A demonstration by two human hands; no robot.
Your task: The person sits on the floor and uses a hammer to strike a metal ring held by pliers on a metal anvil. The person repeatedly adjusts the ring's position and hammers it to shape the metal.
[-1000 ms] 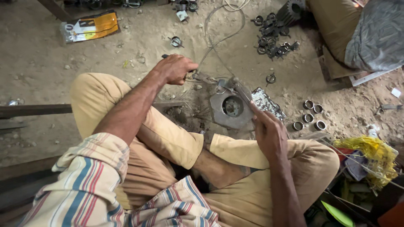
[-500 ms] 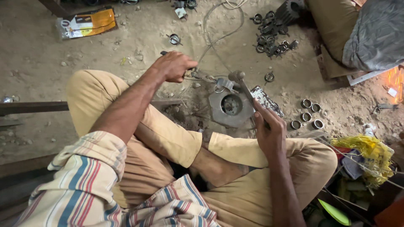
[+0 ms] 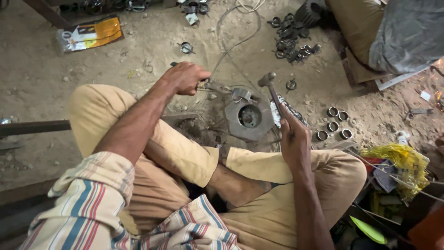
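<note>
- The right hand (image 3: 295,139) is wrapped in a closed grip round the handle of a small hammer (image 3: 273,92); the hammer's head is raised just above and to the right of the metal block (image 3: 249,118).
- The left hand (image 3: 185,78) is clenched round the handles of a gripping tool (image 3: 215,86), whose far end reaches to a small metal piece (image 3: 242,95) sitting on the block's upper rim.
- The block is grey, many-sided, with a round hole in the middle, and lies on the sandy floor (image 3: 46,83) just in front of the crossed legs.
- Just right of the block, four short metal rings (image 3: 334,125) stand in a loose cluster on the ground, near the right wrist.
- Farther off, at the top, a dark heap of similar ring parts (image 3: 291,39) lies well apart from the block; single rings lie at (image 3: 186,47) and (image 3: 291,84).
- A thin wire (image 3: 231,41) curves from the top edge down towards the left hand.
- A yellow flat packet (image 3: 90,34) lies at the upper left; a dark bar (image 3: 34,127) runs in from the left edge behind the knee.
- A crumpled yellow bag (image 3: 400,159) sits beside the right knee.
- Another person's tan-clad leg (image 3: 358,23) and a grey sheet (image 3: 409,32) are cut off at the upper right.
- The tool's tip is small and blurred; I cannot tell exactly how it holds the piece. Things at the lower right are too dark to make out.
</note>
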